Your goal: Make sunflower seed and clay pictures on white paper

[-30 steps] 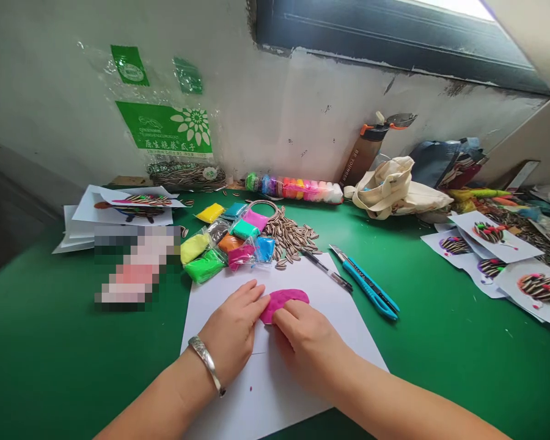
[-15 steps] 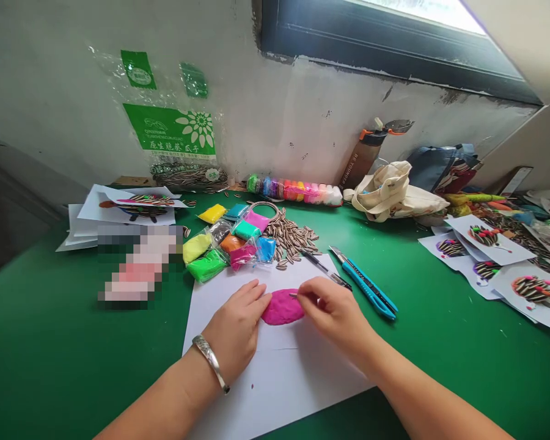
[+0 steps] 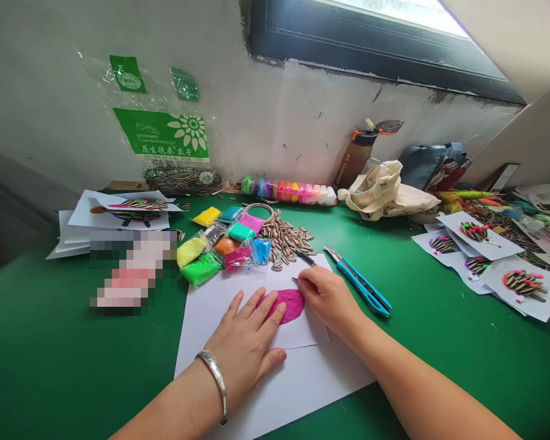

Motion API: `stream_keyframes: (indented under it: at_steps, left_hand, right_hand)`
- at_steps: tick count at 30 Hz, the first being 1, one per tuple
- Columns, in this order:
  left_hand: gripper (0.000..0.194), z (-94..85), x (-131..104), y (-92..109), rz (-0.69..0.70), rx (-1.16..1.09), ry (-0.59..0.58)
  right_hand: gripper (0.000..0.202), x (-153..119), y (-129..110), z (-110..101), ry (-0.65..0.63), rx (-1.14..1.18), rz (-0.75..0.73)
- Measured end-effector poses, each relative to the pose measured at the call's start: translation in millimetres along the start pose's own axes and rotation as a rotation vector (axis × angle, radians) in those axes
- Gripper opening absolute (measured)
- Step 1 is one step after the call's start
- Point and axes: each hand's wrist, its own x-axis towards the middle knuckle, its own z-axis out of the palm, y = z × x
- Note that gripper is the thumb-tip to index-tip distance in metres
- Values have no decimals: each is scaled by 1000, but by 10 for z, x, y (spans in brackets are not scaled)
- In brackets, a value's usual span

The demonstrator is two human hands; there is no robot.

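A flattened magenta clay oval (image 3: 293,306) lies on white paper (image 3: 302,379). My left hand (image 3: 250,333), with a silver bangle at the wrist, is spread flat, its fingertips over the oval's left part. My right hand (image 3: 327,299) is closed in a pinch at the oval's upper right, on a small dark, pointed thing that I cannot make out. Behind the hands lie a pile of striped sunflower seeds (image 3: 284,235) and colourful clay packets (image 3: 204,267). A black pen (image 3: 307,258) is partly hidden by my right hand.
A blue utility knife (image 3: 360,282) lies right of the paper. Seed-decorated cards (image 3: 525,287) are at the right, more papers (image 3: 80,214) at the left. Along the wall stand a seed bag (image 3: 183,177), clay tubs (image 3: 293,192), a brown bottle (image 3: 355,159) and a cloth bag (image 3: 376,192).
My left hand has spread and moved over the clay oval. My right hand has lifted its pinch slightly up, off the clay. The camera view has shifted a little.
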Motion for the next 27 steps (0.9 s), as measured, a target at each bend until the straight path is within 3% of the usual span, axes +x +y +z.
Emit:
stream_keyframes:
  at_steps: [11, 18, 22, 27]
  left_hand:
    - [58, 31, 2, 38, -32, 2, -24]
    - [58, 33, 11, 48, -44, -17, -47]
    - [59, 39, 11, 70, -56, -27, -40]
    - [56, -33, 49, 107, -80, -34, -73]
  right_hand:
    - [22, -53, 37, -53, 19, 62, -54]
    - [33, -427, -26, -187, -151, -30, -192]
    - [41, -623, -39, -125, -113, -119, -267]
    - [42, -666, -72, -80, -74, -195, -287]
